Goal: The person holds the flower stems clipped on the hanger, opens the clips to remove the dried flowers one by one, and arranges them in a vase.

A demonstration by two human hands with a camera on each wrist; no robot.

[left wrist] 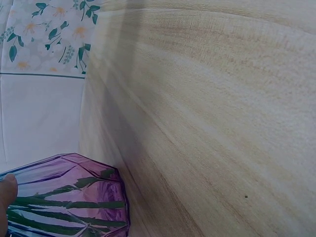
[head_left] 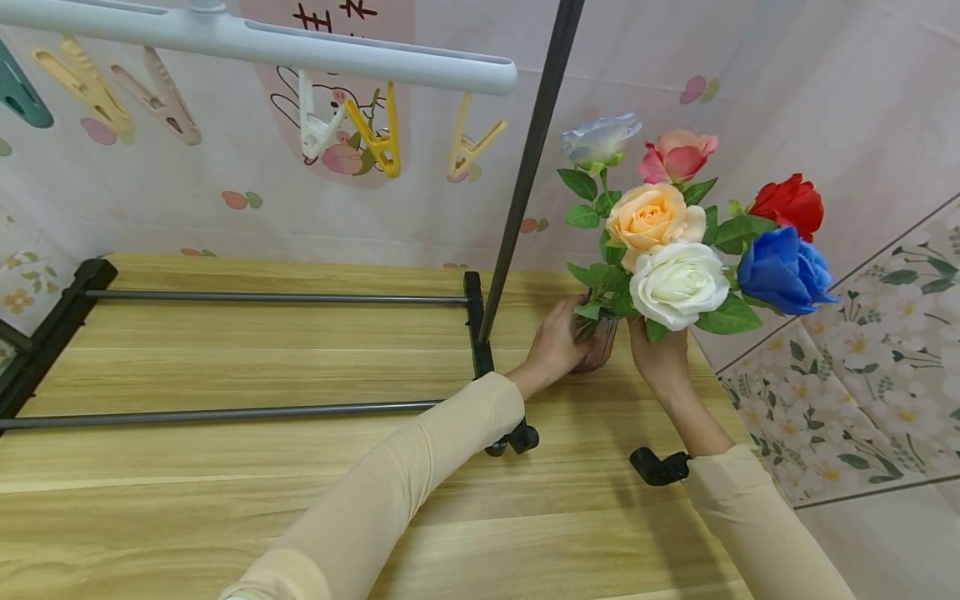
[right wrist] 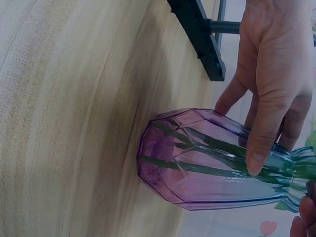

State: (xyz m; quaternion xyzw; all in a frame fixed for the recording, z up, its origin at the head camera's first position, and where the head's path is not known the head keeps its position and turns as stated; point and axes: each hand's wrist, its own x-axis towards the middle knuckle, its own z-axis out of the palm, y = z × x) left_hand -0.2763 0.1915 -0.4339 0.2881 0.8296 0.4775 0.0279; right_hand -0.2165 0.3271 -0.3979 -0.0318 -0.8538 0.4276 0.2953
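Observation:
In the head view my left hand (head_left: 553, 346) grips the left side of a faceted glass vase (head_left: 602, 346). The right wrist view shows that hand's thumb lying across the pink-to-blue vase (right wrist: 212, 185), with green stems inside. Leaves and a white rose (head_left: 678, 286) partly cover my right hand (head_left: 662, 358), right of the vase. Its fingertips (right wrist: 308, 217) show at the vase's fluted rim; what they hold is hidden. Above are a peach rose (head_left: 654, 221), a blue rose (head_left: 785, 271), a red rose (head_left: 789, 205), a pink rose (head_left: 678, 156) and a pale blue rose (head_left: 601, 140).
A black rack base (head_left: 477, 325) stands on the wood-grain table (head_left: 300, 492), its slanted pole (head_left: 531, 167) left of the flowers. Several clothespins hang from a white bar (head_left: 337, 62) at upper left. Patterned fabric (head_left: 877, 367) borders the right side.

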